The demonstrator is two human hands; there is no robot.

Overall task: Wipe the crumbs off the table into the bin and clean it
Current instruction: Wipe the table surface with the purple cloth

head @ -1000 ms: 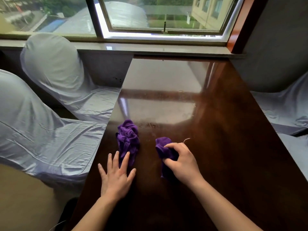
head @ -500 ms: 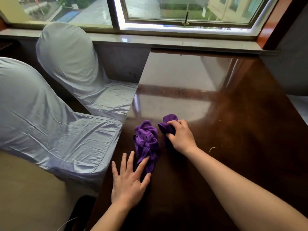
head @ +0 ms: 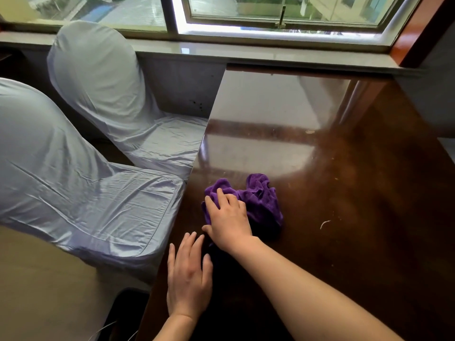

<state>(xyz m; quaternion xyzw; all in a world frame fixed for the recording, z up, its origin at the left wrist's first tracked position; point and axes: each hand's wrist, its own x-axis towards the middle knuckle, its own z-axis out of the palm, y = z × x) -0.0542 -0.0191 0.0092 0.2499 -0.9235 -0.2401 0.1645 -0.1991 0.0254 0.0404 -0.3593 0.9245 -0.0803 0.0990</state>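
A crumpled purple cloth (head: 261, 200) lies on the glossy dark wooden table (head: 357, 193), close to its left edge. My right hand (head: 229, 220) presses down on the cloth's left part, fingers bent over it. My left hand (head: 188, 274) rests flat on the table just below, fingers apart, holding nothing. A pale thread-like crumb (head: 324, 223) lies to the right of the cloth, and small specks are scattered over the tabletop. No bin is clearly visible.
Two chairs in pale fabric covers (head: 103, 102) (head: 61, 183) stand along the table's left edge. A window sill (head: 246, 55) runs along the far end. A dark shape (head: 123, 313) sits on the floor below the table's left edge.
My right hand has swept the cloth left, over to the bunch by the table's edge, and now presses on it. My left hand has slid back from the cloth. The view has shifted left.
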